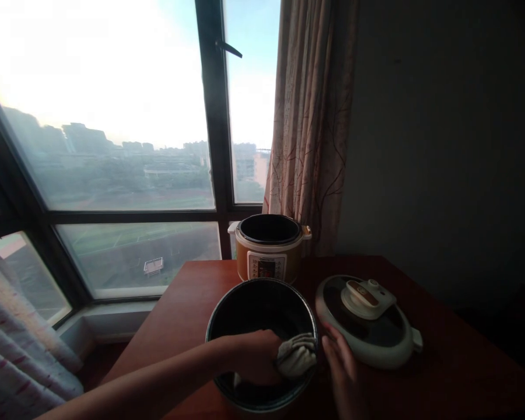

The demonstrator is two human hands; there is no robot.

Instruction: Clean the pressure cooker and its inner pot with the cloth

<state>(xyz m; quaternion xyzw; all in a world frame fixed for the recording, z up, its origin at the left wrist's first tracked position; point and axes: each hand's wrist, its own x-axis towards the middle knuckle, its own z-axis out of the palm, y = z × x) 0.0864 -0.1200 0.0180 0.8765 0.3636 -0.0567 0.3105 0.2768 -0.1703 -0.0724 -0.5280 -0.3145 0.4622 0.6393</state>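
Note:
A dark inner pot (254, 303) stands on the reddish wooden table (184, 315) in front of me. My left hand (256, 356) reaches inside it, closed on a grey-white cloth (296, 356) that presses against the pot's right inner wall. Flat against the pot's outer right side rests my right hand (343, 373), fingers together. Just right of that hand lies the cooker lid (367, 321), white-rimmed with a handle on top.
The orange pressure cooker body (269, 248) stands open at the table's far edge by the window. A patterned curtain (310, 116) hangs behind it. A dark wall is at the right, a light fabric (17, 344) at the lower left.

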